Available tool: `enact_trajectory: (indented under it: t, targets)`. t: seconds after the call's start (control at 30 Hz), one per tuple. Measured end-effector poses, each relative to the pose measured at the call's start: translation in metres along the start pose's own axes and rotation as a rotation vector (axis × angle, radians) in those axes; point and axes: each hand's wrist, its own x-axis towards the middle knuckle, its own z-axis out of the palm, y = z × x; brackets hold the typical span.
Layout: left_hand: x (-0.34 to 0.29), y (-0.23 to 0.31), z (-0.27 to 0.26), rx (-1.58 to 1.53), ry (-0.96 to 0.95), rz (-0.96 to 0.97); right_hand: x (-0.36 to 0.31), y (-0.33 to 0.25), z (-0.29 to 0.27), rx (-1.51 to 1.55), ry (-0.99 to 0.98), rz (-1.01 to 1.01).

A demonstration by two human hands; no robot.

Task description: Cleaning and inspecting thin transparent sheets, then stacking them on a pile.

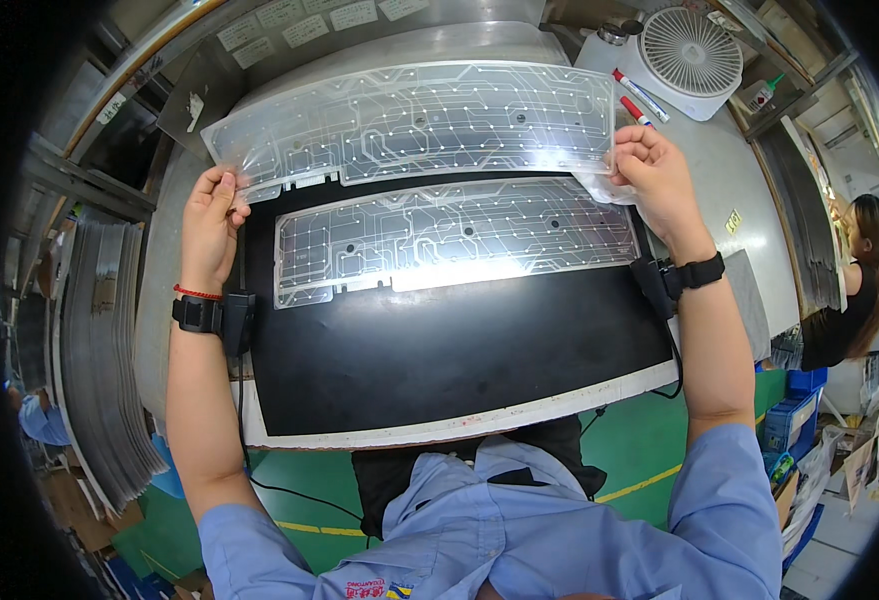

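Observation:
Between my two hands a clear keyboard membrane sheet (419, 120), printed with silver circuit lines, is held up by its ends. My left hand (214, 205) pinches its lower left corner between thumb and fingers. At its right end my right hand (647, 175) grips the edge, fingers closed. Some crumpled clear film (604, 188) shows just below the right hand. A second, similar membrane sheet (459, 235) lies flat on the black mat (459, 350), nearer to me than the raised one. Its upper edge runs close under the raised sheet.
A white fan (689, 60) stands at the far right of the table, with red-capped markers (641, 98) beside it. Stacks of grey sheets rise at the left (104, 350) and right (809, 210). Another person (854, 280) sits at the right. Cables hang from both wrist straps.

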Motion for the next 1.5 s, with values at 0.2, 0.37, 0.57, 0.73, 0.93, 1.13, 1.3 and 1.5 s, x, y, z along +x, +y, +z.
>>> enact_trajectory:
  t: [0.2, 0.37, 0.57, 0.73, 0.93, 1.13, 1.3, 1.5]
  targets:
    - [-0.0008, 0.0009, 0.0005, 0.021, 0.009, -0.022, 0.0005, -0.0013, 0.0017, 0.006, 0.033, 0.027]
    - [0.0001, -0.0003, 0.0002, 0.016, 0.007, -0.022, 0.0017, -0.0007, 0.001, 0.033, 0.019, 0.054]
    - [0.0003, -0.0008, -0.0009, 0.018, 0.032, -0.011, -0.0013, 0.001, 0.0035, 0.033, -0.042, 0.004]
    - [0.0015, -0.0019, -0.0026, 0.009, 0.036, -0.012, 0.0013, 0.0014, 0.0001, 0.036, -0.042, -0.001]
    - [0.0014, -0.0017, -0.0021, 0.002, 0.031, -0.016, 0.0025, 0.0009, 0.0024, 0.044, -0.013, 0.037]
    - [0.0021, -0.0024, -0.0023, 0.005, 0.033, -0.017, -0.0014, -0.0003, 0.0031, 0.027, -0.034, 0.021]
    - [0.001, -0.0009, -0.0021, 0.011, 0.041, -0.022, -0.0014, 0.0011, 0.001, 0.025, -0.043, 0.021]
    - [0.0016, -0.0024, -0.0034, 0.008, 0.032, -0.012, -0.0007, -0.002, 0.0019, 0.009, -0.03, -0.018]
